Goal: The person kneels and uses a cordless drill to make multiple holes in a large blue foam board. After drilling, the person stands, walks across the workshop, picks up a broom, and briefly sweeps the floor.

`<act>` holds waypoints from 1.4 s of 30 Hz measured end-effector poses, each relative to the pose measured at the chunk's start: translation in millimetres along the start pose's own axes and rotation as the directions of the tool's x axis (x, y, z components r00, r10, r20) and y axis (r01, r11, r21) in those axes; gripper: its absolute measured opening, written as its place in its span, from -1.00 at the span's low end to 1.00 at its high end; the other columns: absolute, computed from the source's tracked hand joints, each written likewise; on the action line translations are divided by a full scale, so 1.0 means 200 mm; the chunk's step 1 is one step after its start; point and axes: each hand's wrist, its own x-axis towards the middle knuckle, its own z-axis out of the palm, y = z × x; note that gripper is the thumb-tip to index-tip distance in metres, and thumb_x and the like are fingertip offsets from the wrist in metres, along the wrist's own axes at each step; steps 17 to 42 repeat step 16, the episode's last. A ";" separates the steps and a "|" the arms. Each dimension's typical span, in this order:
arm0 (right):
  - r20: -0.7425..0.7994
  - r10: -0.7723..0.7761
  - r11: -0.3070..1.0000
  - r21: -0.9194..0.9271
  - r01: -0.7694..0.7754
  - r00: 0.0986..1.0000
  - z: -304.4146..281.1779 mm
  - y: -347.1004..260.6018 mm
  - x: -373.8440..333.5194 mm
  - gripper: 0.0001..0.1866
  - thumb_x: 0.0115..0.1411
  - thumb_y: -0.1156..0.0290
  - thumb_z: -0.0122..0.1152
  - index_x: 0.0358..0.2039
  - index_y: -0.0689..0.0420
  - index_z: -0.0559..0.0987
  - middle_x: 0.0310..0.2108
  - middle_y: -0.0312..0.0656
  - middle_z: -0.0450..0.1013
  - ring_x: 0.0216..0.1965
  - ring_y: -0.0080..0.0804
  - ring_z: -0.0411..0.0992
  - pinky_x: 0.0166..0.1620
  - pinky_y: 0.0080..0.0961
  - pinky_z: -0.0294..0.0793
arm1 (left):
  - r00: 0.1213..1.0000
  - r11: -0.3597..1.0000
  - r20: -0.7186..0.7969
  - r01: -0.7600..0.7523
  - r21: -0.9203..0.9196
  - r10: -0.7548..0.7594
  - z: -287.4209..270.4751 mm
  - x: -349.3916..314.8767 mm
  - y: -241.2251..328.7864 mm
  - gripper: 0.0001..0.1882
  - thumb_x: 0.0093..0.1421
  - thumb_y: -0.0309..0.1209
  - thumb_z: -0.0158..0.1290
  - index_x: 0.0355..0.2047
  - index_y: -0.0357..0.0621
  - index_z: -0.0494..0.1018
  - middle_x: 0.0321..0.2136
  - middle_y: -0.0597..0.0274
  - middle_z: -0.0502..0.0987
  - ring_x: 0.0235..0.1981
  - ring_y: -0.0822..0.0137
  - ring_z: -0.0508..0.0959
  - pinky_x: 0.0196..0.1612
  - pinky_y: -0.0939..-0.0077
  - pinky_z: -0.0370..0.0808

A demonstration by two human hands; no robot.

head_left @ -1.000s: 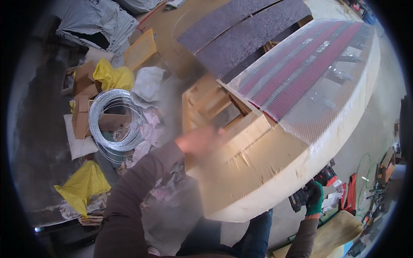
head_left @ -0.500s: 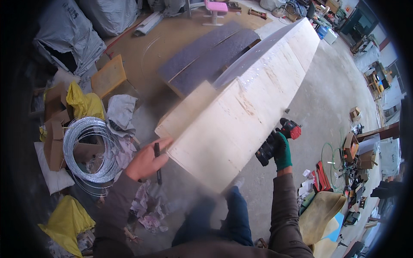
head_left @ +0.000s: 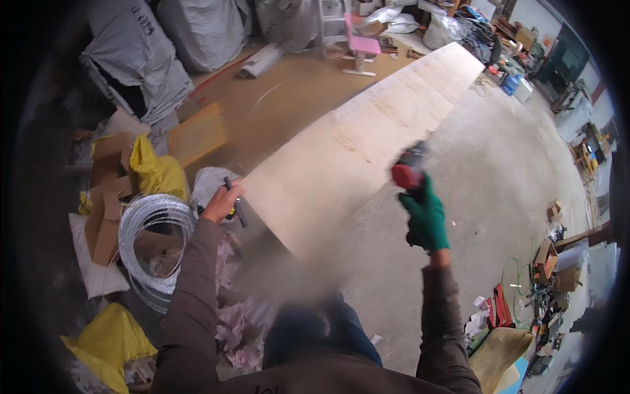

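Observation:
A long, pale wooden panel [head_left: 335, 154] stretches from in front of my legs toward the far right. At its near left corner is my bare left hand [head_left: 222, 202], its fingers closed round a slim black stick-shaped tool [head_left: 240, 213] whose kind I cannot make out. My right hand [head_left: 428, 220], in a green glove, is raised by the panel's right edge. It grips a red and black cordless drill [head_left: 409, 165], which is blurred; part of the grip is hidden. The panel's near end is smeared in the picture.
To the left are a coil of silvery wire [head_left: 134, 240], a cardboard box [head_left: 105, 226] and yellow sacks [head_left: 157, 172]. A pink chair [head_left: 364, 44] stands at the back. Along the right lie tools, a red object [head_left: 502, 308] and a tan sheet [head_left: 500, 351] on the concrete floor [head_left: 499, 190].
My right hand and the drill have risen, and the drill has turned. My view has shifted; the panel now hides the purple-grey boards that showed beyond it.

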 end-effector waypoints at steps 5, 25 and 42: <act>0.108 -0.474 0.761 -0.448 0.468 0.874 0.61 -0.26 0.23 -0.18 0.12 0.26 0.40 0.33 0.19 0.27 -0.27 -0.01 0.61 -0.30 0.00 0.63 -0.32 -0.17 0.59 | 0.998 0.999 0.060 0.036 -0.031 -0.034 -0.20 0.24 -0.03 -0.44 0.22 -0.05 -0.04 0.12 -0.07 0.52 -0.39 0.35 0.42 -0.47 0.42 0.47 -0.52 0.41 0.46; 0.074 -0.150 0.772 -0.614 0.163 0.986 1.37 -0.58 0.66 -0.32 0.23 0.09 0.22 0.15 0.37 0.31 -0.40 0.01 0.64 -0.41 0.05 0.64 -0.30 -0.07 0.62 | 0.953 0.991 0.272 -0.131 -0.030 0.134 -0.55 0.39 -0.34 -0.53 0.40 -0.26 -0.10 0.13 -0.37 0.48 0.07 0.03 0.60 0.17 0.19 0.49 0.25 0.38 0.33; 0.074 -0.150 0.772 -0.614 0.163 0.986 1.37 -0.58 0.66 -0.32 0.23 0.09 0.22 0.15 0.37 0.31 -0.40 0.01 0.64 -0.41 0.05 0.64 -0.30 -0.07 0.62 | 0.953 0.991 0.272 -0.131 -0.030 0.134 -0.55 0.39 -0.34 -0.53 0.40 -0.26 -0.10 0.13 -0.37 0.48 0.07 0.03 0.60 0.17 0.19 0.49 0.25 0.38 0.33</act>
